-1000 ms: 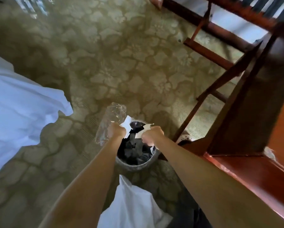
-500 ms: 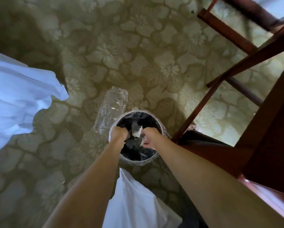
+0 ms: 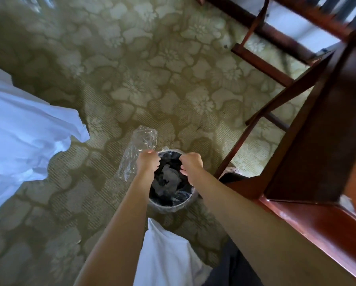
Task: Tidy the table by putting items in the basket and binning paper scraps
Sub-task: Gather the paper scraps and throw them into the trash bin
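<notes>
both hands, left [image 3: 148,162] and right [image 3: 191,164], curl empty over one bin [image 3: 173,207] of pale paper scraps [image 3: 168,176]; one clear bag [image 3: 138,144] beside it; floral carpet [image 3: 152,79], wooden table [image 3: 309,222].

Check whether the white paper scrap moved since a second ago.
Yes. The white paper scrap dropped from between the left hand and right hand, at the far rim of the round black-lined bin, to inside it.

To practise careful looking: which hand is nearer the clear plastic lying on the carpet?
The left hand, right beside the clear plastic; the right hand is across the bin.
</notes>
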### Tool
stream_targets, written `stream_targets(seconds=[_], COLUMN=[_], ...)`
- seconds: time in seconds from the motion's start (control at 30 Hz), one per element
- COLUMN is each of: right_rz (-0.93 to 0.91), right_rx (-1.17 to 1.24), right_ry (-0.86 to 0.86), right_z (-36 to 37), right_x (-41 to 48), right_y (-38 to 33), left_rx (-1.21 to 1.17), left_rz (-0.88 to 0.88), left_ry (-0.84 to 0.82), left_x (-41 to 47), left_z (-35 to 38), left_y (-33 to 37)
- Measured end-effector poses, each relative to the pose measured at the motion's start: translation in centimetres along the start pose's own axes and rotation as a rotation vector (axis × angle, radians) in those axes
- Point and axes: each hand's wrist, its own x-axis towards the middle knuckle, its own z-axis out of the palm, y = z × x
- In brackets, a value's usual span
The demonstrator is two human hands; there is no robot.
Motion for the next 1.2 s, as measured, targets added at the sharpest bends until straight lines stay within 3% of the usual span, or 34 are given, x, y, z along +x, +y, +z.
stream_targets(seconds=[0.27, 0.4, 0.53, 0.77, 0.9, 1.03, 1.2], right_rz=[-0.642, -0.829, -0.924, -0.863, -0.744, -0.625, -0.464], right_rx=[0.228, 0.366, 0.497, 0.509, 0.374, 0.044, -0.332], right_ry=[0.136, 0.139, 0.201, 0.417, 0.606, 0.824, 0.932], right_z=[-8.5, -12.7, -20.0, -33.0, -40.1, -46.0, -50.7], right_x=[-15.3, -22.2, -27.4, -29.0, -27.0, -23.5, -20.1], right_y=[-5.7, -7.2, -6.4, -1.5, 1.0, 2.7, 2.8], left_rx=[-0.101, -0.233, -0.202, 0.004, 0.359, 0.803, 1.005], left_rz=[0.627, 0.827, 0.994, 1.092, 1.172, 1.222, 1.22], left_ry=[0.01, -0.035, -0.134, -0.341, -0.403, -0.324, -0.18], left_x=[-17.0, -23.9, -32.1, -39.4, -41.1, -40.8, -39.3], left_z=[0.9, 1.4, 4.9, 16.2, 24.0, 30.2, 35.4], left_y=[11.2, 14.9, 17.2, 16.3, 15.1, 15.3, 16.3])
